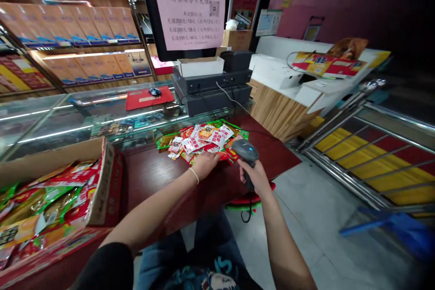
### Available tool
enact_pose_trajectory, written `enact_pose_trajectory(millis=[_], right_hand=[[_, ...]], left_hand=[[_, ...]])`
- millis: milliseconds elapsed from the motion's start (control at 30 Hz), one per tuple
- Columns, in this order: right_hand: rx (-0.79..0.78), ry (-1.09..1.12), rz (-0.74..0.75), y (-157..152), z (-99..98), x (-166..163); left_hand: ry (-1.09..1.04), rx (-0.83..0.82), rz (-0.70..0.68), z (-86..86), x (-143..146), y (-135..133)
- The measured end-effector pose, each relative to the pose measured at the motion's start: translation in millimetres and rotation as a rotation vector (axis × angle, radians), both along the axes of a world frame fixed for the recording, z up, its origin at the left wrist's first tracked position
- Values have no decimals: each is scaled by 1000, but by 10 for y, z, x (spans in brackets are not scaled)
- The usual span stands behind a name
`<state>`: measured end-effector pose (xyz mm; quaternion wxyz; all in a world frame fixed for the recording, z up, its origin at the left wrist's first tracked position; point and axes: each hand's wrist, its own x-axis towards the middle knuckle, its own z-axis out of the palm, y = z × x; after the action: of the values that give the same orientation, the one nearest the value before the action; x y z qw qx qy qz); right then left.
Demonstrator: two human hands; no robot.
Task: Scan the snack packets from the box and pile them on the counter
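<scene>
A dark grey handheld barcode scanner (245,149) with a small blue light is in my right hand (256,176), fingers wrapped round its handle. Its head leans over the right side of a heap of snack packets (207,138), red, white and green, on the dark red tabletop (146,176). My left hand (205,165), with a pale band at the wrist, is at the near edge of the heap. Its fingers close on a red snack packet (223,156); the fingertips are partly hidden. A cord loop hangs below the scanner's handle.
An open cardboard box (112,181) full of snack packets stands at left. Behind the heap are a glass counter (84,120), a red mouse pad (136,99) and a monitor (152,22) with a pink paper sign. A metal railing (340,122) is at right.
</scene>
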<state>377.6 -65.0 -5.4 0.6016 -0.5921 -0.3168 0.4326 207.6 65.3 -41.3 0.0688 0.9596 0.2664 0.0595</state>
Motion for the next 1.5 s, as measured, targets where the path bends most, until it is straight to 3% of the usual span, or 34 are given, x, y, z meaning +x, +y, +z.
enact_pose_trajectory(millis=[133,267,433,600,833,967,1067,1267,1500], right_hand=[[-25,9,7,-27,-64,16],[-20,9,7,-6,-90,-28],[-13,-4,28,47,-38,-136],[3,-69,85,194,104,-321],[43,-218,347,618,439,-946],[101,-184,538,831,602,-1562],[117,-150,657,956,670,-2049],[95,-171,820,1156,649,-2830],[72,-147,935,1290,511,-3331]], left_hand=[[-193,-4,-22,-424,9,-108],[-284,-20,13,-556,-65,-111],[-384,-30,99,-410,-213,-119],[-560,71,198,-42,-540,-112],[-676,233,379,785,-1465,-223],[-688,303,533,1065,-2139,-359],[-645,327,675,1079,-2693,-418],[-535,335,966,920,-3730,-586],[-446,224,1130,770,-4388,-755]])
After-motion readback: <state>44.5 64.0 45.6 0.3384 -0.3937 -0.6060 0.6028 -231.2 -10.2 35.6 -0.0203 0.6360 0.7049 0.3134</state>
